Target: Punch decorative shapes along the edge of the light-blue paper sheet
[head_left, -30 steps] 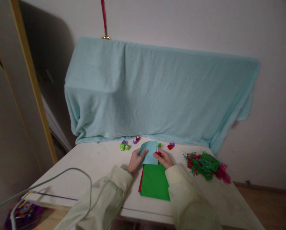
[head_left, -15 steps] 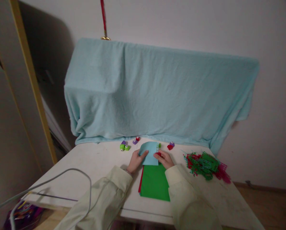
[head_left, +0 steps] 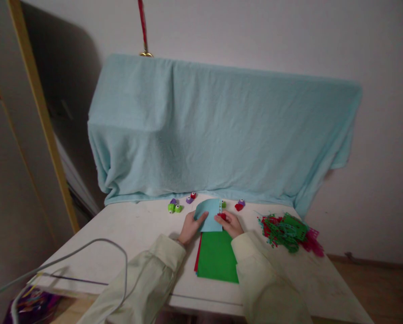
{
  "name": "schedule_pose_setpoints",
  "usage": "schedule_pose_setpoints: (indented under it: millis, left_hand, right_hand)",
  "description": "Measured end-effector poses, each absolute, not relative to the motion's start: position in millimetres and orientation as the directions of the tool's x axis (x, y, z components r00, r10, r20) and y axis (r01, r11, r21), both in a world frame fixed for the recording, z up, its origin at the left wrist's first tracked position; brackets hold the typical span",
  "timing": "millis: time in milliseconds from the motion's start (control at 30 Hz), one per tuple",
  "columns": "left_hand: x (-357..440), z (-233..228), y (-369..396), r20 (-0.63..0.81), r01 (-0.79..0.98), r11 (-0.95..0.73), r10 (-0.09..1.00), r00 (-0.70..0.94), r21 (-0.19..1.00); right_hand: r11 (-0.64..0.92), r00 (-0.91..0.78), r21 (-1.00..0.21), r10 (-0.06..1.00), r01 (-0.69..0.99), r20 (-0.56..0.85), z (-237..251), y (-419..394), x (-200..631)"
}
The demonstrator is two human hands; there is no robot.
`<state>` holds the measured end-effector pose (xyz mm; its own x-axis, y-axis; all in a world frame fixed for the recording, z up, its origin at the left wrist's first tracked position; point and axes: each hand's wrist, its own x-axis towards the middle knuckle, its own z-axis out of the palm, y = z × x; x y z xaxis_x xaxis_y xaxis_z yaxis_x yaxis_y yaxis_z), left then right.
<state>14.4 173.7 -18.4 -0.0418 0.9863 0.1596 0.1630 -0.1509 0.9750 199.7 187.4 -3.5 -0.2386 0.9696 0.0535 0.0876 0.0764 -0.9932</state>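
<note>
Head view: left hand (head_left: 190, 227) pinches the light blue paper sheet (head_left: 209, 214) by its left edge, thumb on top. Right hand (head_left: 231, 223) closes on a small red punch (head_left: 223, 216) clamped at the sheet's right edge. Sheet sits mid-table, over a green paper stack (head_left: 217, 256) on the white table (head_left: 137, 234). Red and green paper cuttings (head_left: 289, 231) pile to the right.

Only the view drifted slightly; hands (head_left: 210, 225) unmoved.

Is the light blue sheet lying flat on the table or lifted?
Lifted: the light blue sheet stands tilted, held by the left hand and right hand.
</note>
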Motion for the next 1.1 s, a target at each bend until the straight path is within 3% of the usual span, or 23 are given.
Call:
schedule_pose_setpoints:
  millis: [367,700,1100]
  left_hand:
    - [13.5,-21.8,175.5,0.168,0.152,-0.156,0.983,-0.071,0.976]
    - [11.5,-24.3,177.0,0.129,0.166,-0.115,0.989,-0.071,0.979]
    - [11.4,-27.7,177.7,0.14,0.148,-0.128,0.988,-0.07,0.981]
  right_hand:
    - [0.096,-0.111,-0.995,0.989,-0.034,0.099,-8.1,195.2,206.0]
    - [-0.068,0.035,-0.99,0.997,-0.119,-0.073,-20.7,208.7,216.6]
    - [-0.112,0.062,-0.988,0.991,-0.107,-0.119,-30.1,212.6,221.3]
